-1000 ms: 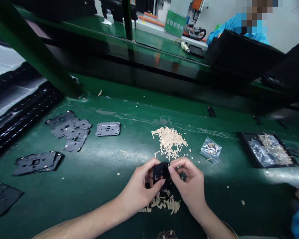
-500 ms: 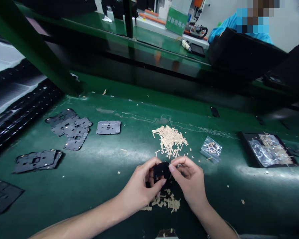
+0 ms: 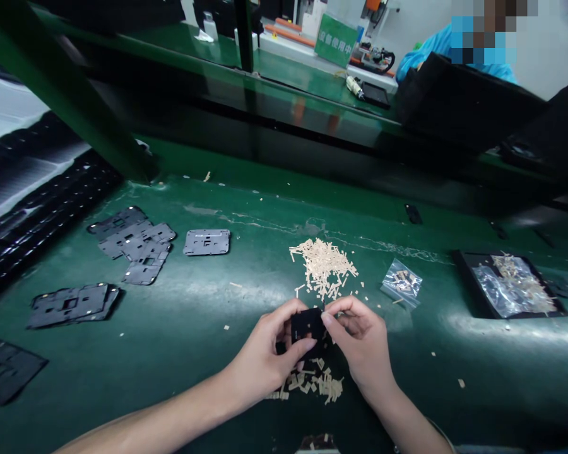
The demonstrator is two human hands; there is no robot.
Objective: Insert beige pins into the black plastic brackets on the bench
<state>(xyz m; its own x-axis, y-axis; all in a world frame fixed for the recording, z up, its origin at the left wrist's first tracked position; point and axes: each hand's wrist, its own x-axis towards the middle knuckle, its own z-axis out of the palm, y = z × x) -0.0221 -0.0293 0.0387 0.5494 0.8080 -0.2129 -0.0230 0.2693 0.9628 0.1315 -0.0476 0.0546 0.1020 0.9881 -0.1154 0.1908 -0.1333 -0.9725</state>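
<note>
My left hand [image 3: 271, 343] grips a small flat black plastic part [image 3: 307, 324] between thumb and fingers, tilted above the bench. At the part's right edge, my right hand [image 3: 357, 331] is closed with thumb and forefinger pinched together. A thin dark tip shows by those fingertips, but what they hold is too small to name. Beyond the hands lies a heap of small tan strips [image 3: 322, 261]. A second scatter of tan pieces [image 3: 329, 384] lies just below the hands, partly covered by the left one.
Black plastic plates [image 3: 146, 249] lie in overlapping groups at left, with a single plate [image 3: 207, 242] nearer the middle. A clear bag of tan pieces [image 3: 401, 282] and a black tray [image 3: 478, 293] holding plastic bags sit at right. A green post [image 3: 76, 94] slants down at left. Across the bench is another person [image 3: 411, 60].
Hardly anything differs. Both hands stay in place around the black part, which is held at nearly the same tilt; the left thumb has shifted very slightly.
</note>
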